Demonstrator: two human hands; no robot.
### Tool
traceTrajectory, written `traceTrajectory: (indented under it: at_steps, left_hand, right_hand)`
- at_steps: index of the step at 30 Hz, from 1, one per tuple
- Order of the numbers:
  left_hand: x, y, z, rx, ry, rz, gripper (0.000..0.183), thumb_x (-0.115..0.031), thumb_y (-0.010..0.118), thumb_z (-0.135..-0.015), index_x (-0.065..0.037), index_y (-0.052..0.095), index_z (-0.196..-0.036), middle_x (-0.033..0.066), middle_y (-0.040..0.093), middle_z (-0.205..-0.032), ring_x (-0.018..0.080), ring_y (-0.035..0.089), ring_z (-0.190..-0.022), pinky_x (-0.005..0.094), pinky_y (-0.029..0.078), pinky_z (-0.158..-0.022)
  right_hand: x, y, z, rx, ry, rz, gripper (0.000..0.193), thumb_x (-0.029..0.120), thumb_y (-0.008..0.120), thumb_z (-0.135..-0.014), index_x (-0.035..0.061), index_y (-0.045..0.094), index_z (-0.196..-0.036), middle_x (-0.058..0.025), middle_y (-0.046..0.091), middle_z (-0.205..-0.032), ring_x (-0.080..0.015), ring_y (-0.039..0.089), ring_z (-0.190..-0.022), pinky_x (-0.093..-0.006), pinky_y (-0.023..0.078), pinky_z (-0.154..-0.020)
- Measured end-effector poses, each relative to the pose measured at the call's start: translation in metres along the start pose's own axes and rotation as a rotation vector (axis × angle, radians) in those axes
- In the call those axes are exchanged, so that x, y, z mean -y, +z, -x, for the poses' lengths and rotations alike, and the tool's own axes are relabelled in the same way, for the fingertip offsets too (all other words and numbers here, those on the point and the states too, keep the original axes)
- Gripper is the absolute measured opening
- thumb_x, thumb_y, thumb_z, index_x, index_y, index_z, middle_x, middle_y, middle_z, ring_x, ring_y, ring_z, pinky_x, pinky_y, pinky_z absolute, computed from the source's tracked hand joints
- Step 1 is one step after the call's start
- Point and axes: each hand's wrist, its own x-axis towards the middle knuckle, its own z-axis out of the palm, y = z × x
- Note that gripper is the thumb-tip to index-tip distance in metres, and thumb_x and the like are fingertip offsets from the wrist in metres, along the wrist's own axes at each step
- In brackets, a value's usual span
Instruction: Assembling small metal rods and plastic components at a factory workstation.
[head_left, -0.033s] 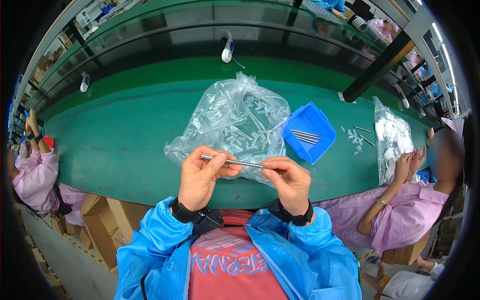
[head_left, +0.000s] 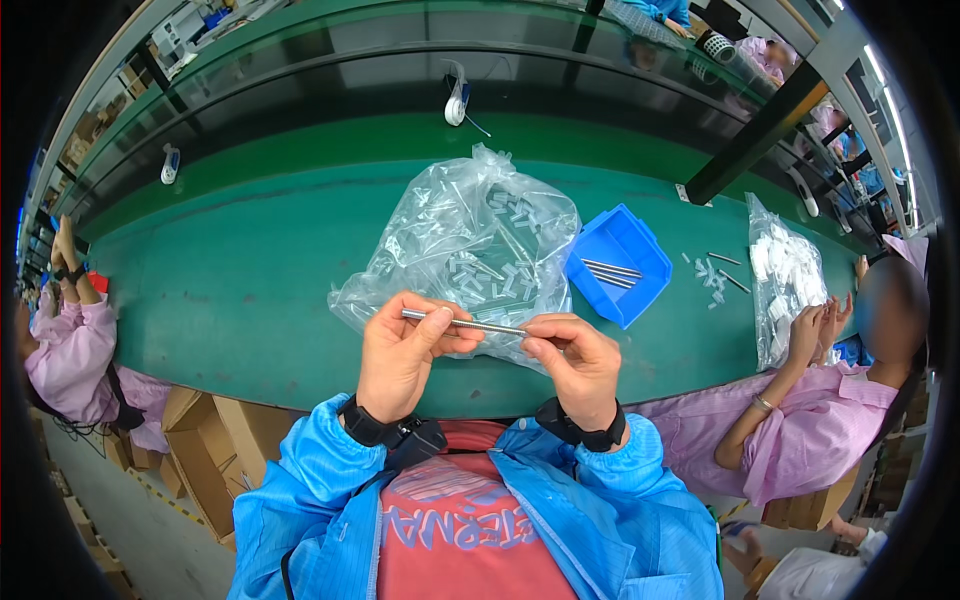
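Shiny ridged metal rod (head_left: 490, 327), glossy clear plastic bag (head_left: 440, 235).

1. The head view comes from a wide fisheye camera, the left one of a side-by-side pair worn on the person's head.
2. It looks steeply down and forward, with the wearer's pink shirt (head_left: 470, 555) and blue jacket (head_left: 645, 530) along the lower edge.
3. The left grip (head_left: 398, 358) and right grip (head_left: 580, 365) lie close below the lens, near the picture's middle.
4. The green table (head_left: 220, 280) spreads just beyond, and the dark panel (head_left: 350, 80) stands farther off, toward the top.
5. The field reaches co-workers at both sides; the table's edges curve and black fills the corners.
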Motion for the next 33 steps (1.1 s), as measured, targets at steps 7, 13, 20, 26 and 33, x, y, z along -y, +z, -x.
traceTrajectory:
  at_steps: [7, 13, 20, 26, 33]
  left_hand:
    - [-0.004, 0.002, 0.002, 0.047, -0.017, -0.026, 0.009, -0.008, 0.057, -0.092, -0.003, 0.050, -0.088, 0.0167, 0.061, -0.098, 0.0278, 0.068, -0.085, 0.0346, 0.059, -0.072]
    - [-0.001, 0.001, 0.003, 0.039, -0.035, 0.035, 0.009, -0.009, 0.057, -0.092, -0.003, 0.051, -0.089, 0.0163, 0.061, -0.099, 0.0278, 0.067, -0.087, 0.0342, 0.059, -0.074]
    - [-0.001, 0.003, 0.005, 0.006, 0.013, 0.080, 0.006, -0.008, 0.057, -0.092, -0.004, 0.053, -0.090, 0.0161, 0.061, -0.102, 0.0279, 0.066, -0.092, 0.0339, 0.058, -0.077]
    - [0.007, 0.008, 0.009, -0.004, 0.029, 0.110, 0.004, -0.004, 0.056, -0.092, -0.004, 0.053, -0.090, 0.0166, 0.060, -0.105, 0.0291, 0.065, -0.095, 0.0342, 0.057, -0.081]
    - [0.009, 0.010, 0.013, -0.022, 0.059, 0.081, 0.003, -0.003, 0.056, -0.091, -0.003, 0.053, -0.090, 0.0171, 0.060, -0.104, 0.0292, 0.065, -0.095, 0.0342, 0.057, -0.080]
  right_hand:
    - [0.004, -0.001, -0.001, 0.029, -0.042, 0.049, 0.012, -0.004, 0.068, -0.078, -0.0025, 0.067, -0.090, -0.0120, 0.069, -0.092, -0.0186, 0.066, -0.082, -0.0276, 0.052, -0.069]
    - [0.005, 0.001, -0.002, 0.033, -0.125, 0.115, 0.021, -0.004, 0.067, -0.079, -0.0026, 0.065, -0.100, -0.0136, 0.069, -0.094, -0.0201, 0.067, -0.083, -0.0289, 0.054, -0.070]
    - [0.011, 0.008, 0.001, -0.009, -0.154, 0.176, 0.034, -0.005, 0.059, -0.086, -0.0034, 0.057, -0.120, -0.0172, 0.065, -0.103, -0.0218, 0.067, -0.086, -0.0290, 0.055, -0.072]
    - [0.008, 0.019, 0.003, -0.040, -0.235, 0.224, 0.034, -0.003, 0.051, -0.092, -0.0048, 0.052, -0.126, -0.0169, 0.061, -0.107, -0.0209, 0.064, -0.089, -0.0294, 0.055, -0.070]
    - [0.011, 0.024, 0.007, 0.005, -0.251, 0.272, 0.038, -0.003, 0.050, -0.092, -0.0053, 0.049, -0.129, -0.0184, 0.060, -0.108, -0.0234, 0.064, -0.090, -0.0297, 0.053, -0.073]
